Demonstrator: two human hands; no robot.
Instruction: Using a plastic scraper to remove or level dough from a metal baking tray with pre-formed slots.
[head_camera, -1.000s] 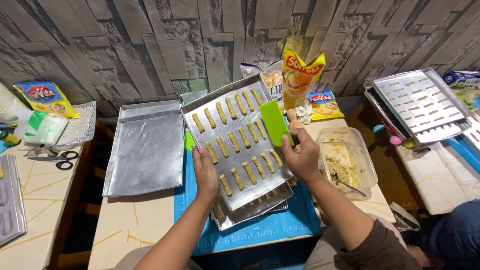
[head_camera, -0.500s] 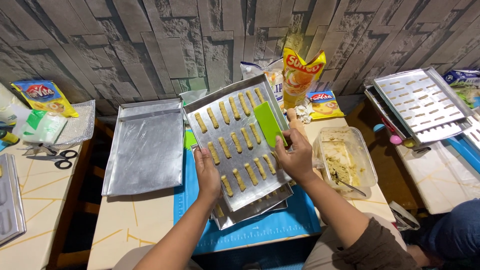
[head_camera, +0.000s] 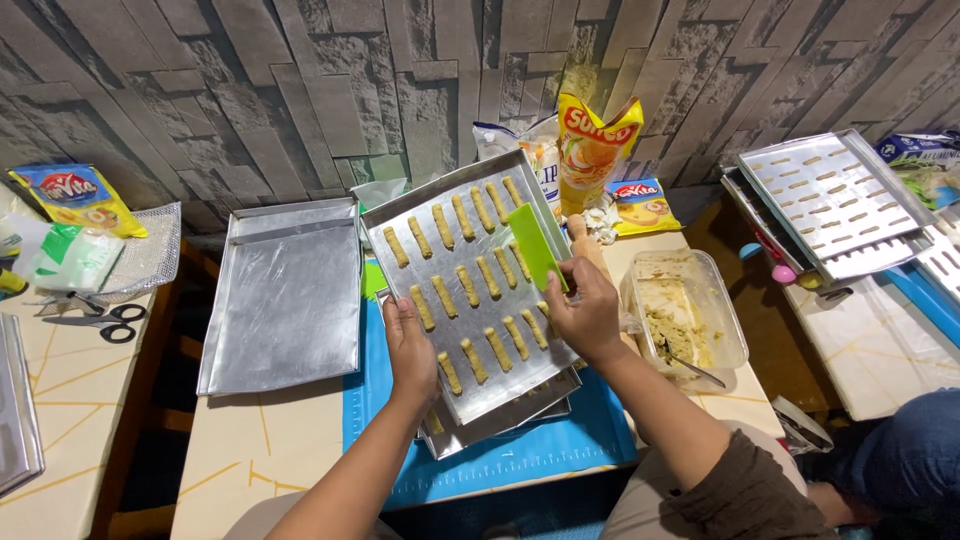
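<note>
1. Green flat plastic scraper (head_camera: 537, 246), a thin rectangular blade, is pinched at its lower end by the right hand (head_camera: 585, 315); the blade rises out of the fingers toward 11 o'clock, its long axis running roughly 11-to-5.
2. Right-hand grip: fingers closed narrowly on the scraper's lower end, thumb side hidden behind the blade, so exact finger placement cannot be told.
3. Scraper lies over the right-hand part of the rectangular silver metal baking tray (head_camera: 400, 214), whose long axis also runs about 11-to-5, near parallel to the blade.
4. Tray carries rows of short pale-yellow dough sticks (head_camera: 467, 284); the blade's lower end sits just beside the right-most row, between it and the tray's right rim. Whether the blade touches the tray floor cannot be told.
5. Left hand (head_camera: 410, 350) rests with fingers spread on the tray's lower-left part, at about 8 o'clock from the scraper, holding nothing.
6. Right hand is the nearer one to the scraper; left hand is apart from it, with rows of dough between.
7. Tray sits stacked on further silver trays (head_camera: 500, 418) atop a blue ruled mat (head_camera: 520, 455).
8. At 3 o'clock from the right hand: clear plastic tub of yellowish dough (head_camera: 685, 320). At 9 o'clock from the left hand: empty-looking silver tray (head_camera: 285, 295).
</note>
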